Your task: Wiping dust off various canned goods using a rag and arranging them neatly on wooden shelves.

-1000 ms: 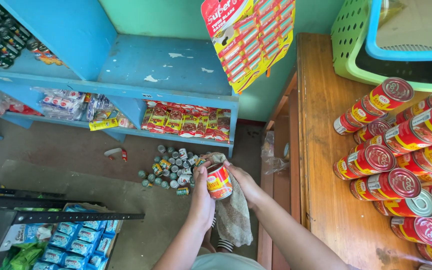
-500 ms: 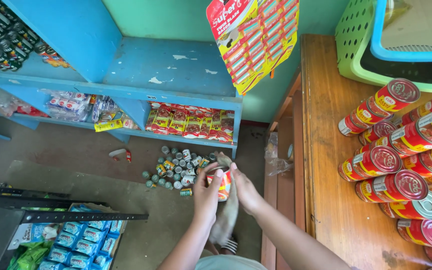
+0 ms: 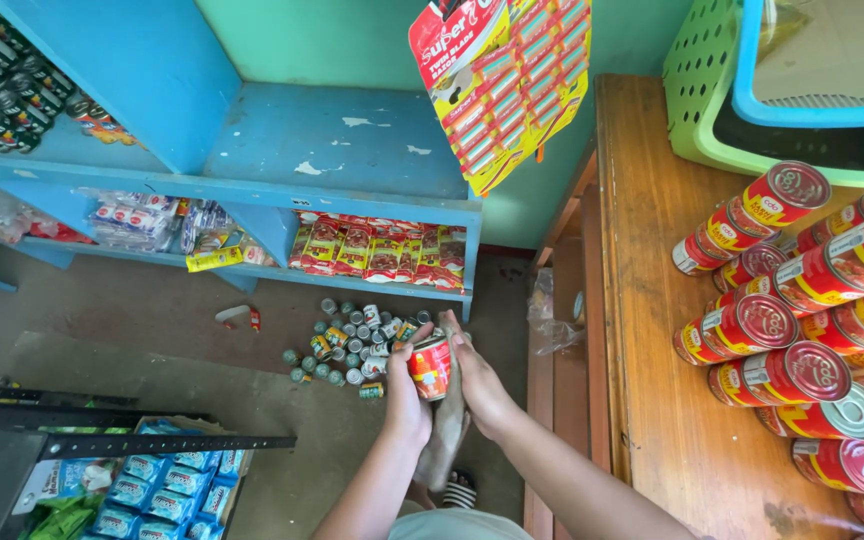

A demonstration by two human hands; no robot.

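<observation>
Both my left hand (image 3: 407,395) and right hand (image 3: 477,385) clasp one red can (image 3: 430,367) in a cloth (image 3: 442,435), while many cans (image 3: 357,345) wait on the floor (image 3: 152,330).

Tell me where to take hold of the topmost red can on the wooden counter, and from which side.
Grip the topmost red can around its round side wall, coming from above. It lies on its side atop the stack of cans, ends facing sideways, so only its upper curve is free.

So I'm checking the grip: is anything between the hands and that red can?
Partly. The left hand touches the red can directly. A grey cloth lies against the right hand, hanging below the can; whether it separates that palm from the can is unclear.
</observation>
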